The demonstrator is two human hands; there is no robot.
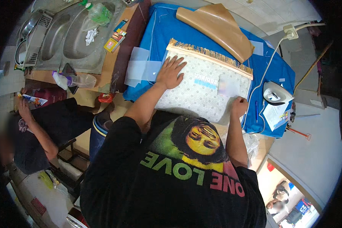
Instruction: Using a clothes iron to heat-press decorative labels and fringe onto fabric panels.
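A pale patterned mat (193,99) with a gold fringe (211,52) along its far edge lies on a blue cloth (162,31) over a table. It bears printed writing and a whitish patch. My left hand (171,72) rests flat on the mat's upper left part, fingers apart. My right hand (240,106) is curled at the mat's right edge, near the patch; whether it pinches the edge cannot be seen. A white clothes iron (277,92) stands to the right, beside a blue pen (256,111) and a printed paper (275,115). A brown sheet (216,28) lies beyond the fringe.
A white power cord (269,67) runs along the table's right side from a plug (290,32). To the left are a steel double sink (77,40), a spray bottle (74,79) and a blue barrel (98,134). Another person (42,128) sits at the far left, holding a packet.
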